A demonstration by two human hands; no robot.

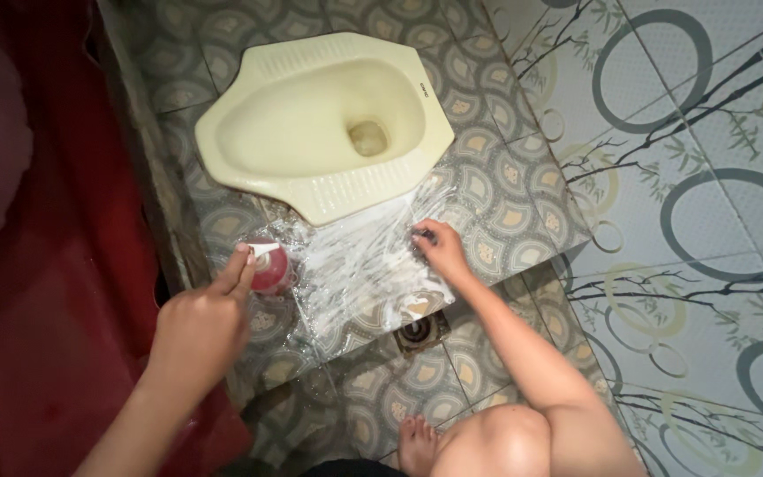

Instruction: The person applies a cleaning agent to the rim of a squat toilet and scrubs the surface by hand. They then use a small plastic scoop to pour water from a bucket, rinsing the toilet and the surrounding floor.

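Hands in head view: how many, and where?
2. The left hand presses the pump of a pink bottle. The right hand rests on the wet tiled step beside the squat toilet, gripping something dark.

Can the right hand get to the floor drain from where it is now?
Probably yes. The right hand rests on the wet, soapy tiles just above the floor drain, and nothing lies between them; the pump bottle is off by the left hand.

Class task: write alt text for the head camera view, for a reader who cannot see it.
Seen from above, a crouching person's left hand presses a pink pump bottle while the right hand scrubs wet, soapy patterned floor tiles in front of a cream squat toilet.
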